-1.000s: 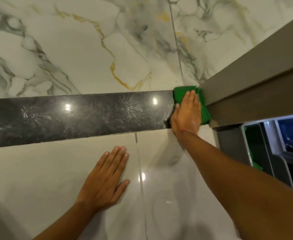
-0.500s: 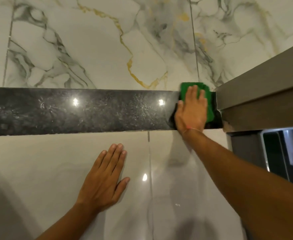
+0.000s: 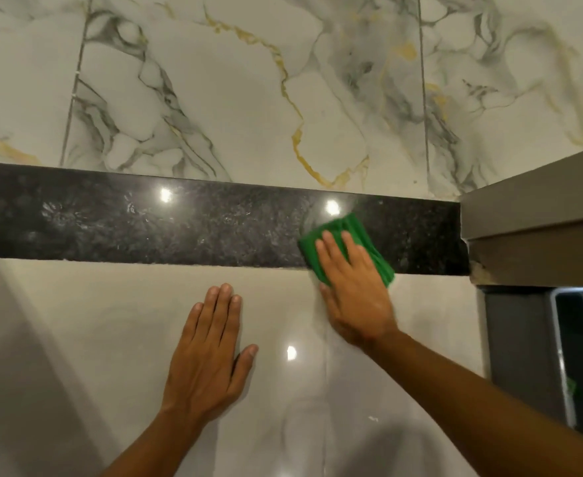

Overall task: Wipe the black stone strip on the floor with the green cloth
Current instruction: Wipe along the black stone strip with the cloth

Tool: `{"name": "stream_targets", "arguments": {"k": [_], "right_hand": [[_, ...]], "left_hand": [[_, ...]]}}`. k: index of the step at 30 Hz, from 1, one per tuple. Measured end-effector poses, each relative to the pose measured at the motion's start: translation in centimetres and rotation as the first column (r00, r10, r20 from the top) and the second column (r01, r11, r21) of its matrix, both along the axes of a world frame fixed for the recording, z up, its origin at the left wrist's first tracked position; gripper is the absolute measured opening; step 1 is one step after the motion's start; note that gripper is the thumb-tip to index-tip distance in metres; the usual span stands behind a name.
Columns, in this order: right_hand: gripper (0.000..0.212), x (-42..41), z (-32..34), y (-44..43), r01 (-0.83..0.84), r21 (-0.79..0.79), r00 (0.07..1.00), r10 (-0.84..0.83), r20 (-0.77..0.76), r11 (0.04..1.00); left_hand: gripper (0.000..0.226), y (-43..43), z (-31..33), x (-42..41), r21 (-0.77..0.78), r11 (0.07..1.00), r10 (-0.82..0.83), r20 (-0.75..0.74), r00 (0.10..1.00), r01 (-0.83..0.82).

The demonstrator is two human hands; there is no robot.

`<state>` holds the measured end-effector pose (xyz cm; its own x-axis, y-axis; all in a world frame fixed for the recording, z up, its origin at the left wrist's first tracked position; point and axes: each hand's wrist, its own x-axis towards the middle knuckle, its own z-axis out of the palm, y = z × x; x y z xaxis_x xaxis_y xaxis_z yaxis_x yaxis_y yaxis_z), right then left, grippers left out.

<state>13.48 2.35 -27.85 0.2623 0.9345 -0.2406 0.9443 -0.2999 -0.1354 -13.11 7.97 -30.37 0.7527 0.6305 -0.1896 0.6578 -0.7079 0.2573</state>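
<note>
A glossy black stone strip (image 3: 145, 222) runs left to right across the floor between pale tiles. A folded green cloth (image 3: 358, 232) lies on its right part, tilted, its near corner over the strip's front edge. My right hand (image 3: 355, 297) presses flat on the cloth, fingers spread over it, palm on the pale tile. My left hand (image 3: 210, 346) lies flat and open on the pale tile in front of the strip, holding nothing. Several dull swirl marks show on the strip to the left of the cloth.
A grey-brown door frame (image 3: 538, 218) ends the strip at the right. Below it is a grey cabinet or bin (image 3: 541, 346). White marble tile with gold and grey veins (image 3: 248, 98) lies beyond the strip, and plain glossy tile (image 3: 76, 339) lies in front.
My right hand has slid the green cloth leftward along the strip, away from the door frame, and turned it at an angle. My left hand stays planted on the tile.
</note>
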Motion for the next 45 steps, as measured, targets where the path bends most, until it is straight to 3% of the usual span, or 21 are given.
{"name": "stream_targets", "arguments": {"k": [2, 4, 6, 9, 11, 12, 14, 15, 17, 20, 22, 25, 27, 30, 32, 33, 35, 38, 40, 43, 45], "right_hand": [[0.061, 1.5, 0.4, -1.8, 0.18, -0.03, 0.983, -0.179, 0.033, 0.983], [0.062, 2.1, 0.1, 1.7, 0.564, -0.005, 0.824, -0.562, 0.078, 0.826], [0.063, 0.7, 0.3, 7.6, 0.699, 0.0, 0.715, -0.699, 0.009, 0.715], [0.063, -3.3, -0.5, 7.8, 0.231, 0.034, 0.973, -0.231, 0.006, 0.972], [0.063, -3.9, 0.4, 2.3, -0.062, -0.041, 0.998, 0.061, -0.017, 0.997], [0.063, -3.3, 0.6, 0.3, -0.034, -0.059, 0.999, 0.032, -0.033, 0.998], [0.061, -2.5, 0.6, 1.6, 0.318, -0.038, 0.948, -0.319, -0.013, 0.947], [0.062, -2.5, 0.2, 4.4, 0.555, 0.002, 0.832, -0.555, -0.013, 0.832], [0.063, -4.8, 0.3, 10.8, 0.709, -0.002, 0.704, -0.709, -0.041, 0.705], [0.065, -9.5, -0.1, 10.0, 0.13, 0.016, 0.992, -0.13, -0.006, 0.991], [0.066, -8.7, 0.6, 5.7, -0.14, -0.036, 0.99, 0.139, -0.031, 0.989], [0.064, -6.4, 0.7, 8.3, 0.201, -0.02, 0.979, -0.201, 0.027, 0.979], [0.065, -8.3, 0.6, 14.2, 0.473, -0.014, 0.881, -0.472, 0.03, 0.881], [0.065, -13.2, 0.0, 15.0, 0.11, -0.008, 0.994, -0.109, 0.011, 0.994], [0.066, -12.9, 0.9, 10.5, -0.213, -0.038, 0.976, 0.211, -0.053, 0.976], [0.065, -11.6, 1.5, 8.8, -0.224, -0.047, 0.972, 0.219, -0.083, 0.974], [0.064, -9.9, 1.3, 8.8, 0.002, -0.097, 0.998, -0.007, -0.055, 0.995], [0.064, -12.6, 0.8, 16.0, 0.445, -0.051, 0.896, -0.445, 0.01, 0.894], [0.064, -16.0, 0.5, 18.2, 0.281, -0.03, 0.96, -0.281, 0.004, 0.959], [0.064, -16.3, 0.5, 14.3, -0.281, -0.043, 0.96, 0.281, -0.02, 0.959], [0.063, -14.5, 0.7, 13.7, -0.276, -0.076, 0.961, 0.273, -0.05, 0.958]], "left_hand": [[0.077, 0.4, 0.2, -0.6, -0.007, 0.998, 0.06, -0.001, 0.998, -0.06], [0.077, 1.1, 0.2, -1.4, 0.007, 0.993, 0.118, 0.0, 0.993, -0.118], [0.077, 1.5, 0.0, -1.9, 0.005, 0.986, 0.167, -0.01, 0.986, -0.167], [0.077, 2.3, -0.3, -2.6, 0.002, 0.977, 0.214, -0.002, 0.977, -0.214], [0.077, 2.7, -0.2, -3.2, 0.009, 0.974, 0.227, -0.021, 0.974, -0.226], [0.077, 2.8, 0.0, -3.7, 0.001, 0.974, 0.228, -0.033, 0.973, -0.228], [0.077, 3.3, 0.1, -4.5, 0.011, 0.975, 0.224, -0.036, 0.974, -0.224], [0.076, 3.5, 0.0, -4.8, 0.02, 0.974, 0.228, -0.037, 0.973, -0.227], [0.077, 4.0, -0.3, -5.4, 0.033, 0.962, 0.271, -0.029, 0.962, -0.27], [0.077, 4.8, -0.3, -6.4, 0.044, 0.94, 0.34, -0.026, 0.94, -0.338], [0.077, 5.4, 0.1, -7.1, 0.051, 0.935, 0.353, -0.034, 0.935, -0.352], [0.078, 6.1, 0.6, -8.0, 0.043, 0.93, 0.366, -0.045, 0.93, -0.364], [0.078, 6.8, 0.4, -8.6, 0.046, 0.925, 0.38, -0.045, 0.924, -0.378], [0.078, 7.2, 0.2, -9.3, 0.052, 0.906, 0.423, -0.052, 0.905, -0.42], [0.078, 7.4, 0.4, -9.7, 0.04, 0.905, 0.426, -0.064, 0.903, -0.424], [0.078, 7.5, 0.7, -10.0, 0.042, 0.909, 0.418, -0.074, 0.906, -0.416], [0.078, 7.5, 0.9, -10.3, 0.037, 0.911, 0.412, -0.104, 0.905, -0.41], [0.078, 8.1, 0.7, -10.8, 0.043, 0.886, 0.463, -0.085, 0.882, -0.461], [0.079, 8.5, 0.5, -11.2, 0.052, 0.868, 0.496, -0.084, 0.864, -0.494], [0.08, 9.2, 0.4, -12.4, 0.045, 0.845, 0.534, -0.053, 0.844, -0.533], [0.082, 9.6, 0.6, -13.9, 0.025, 0.825, 0.566, -0.038, 0.824, -0.565]]}}
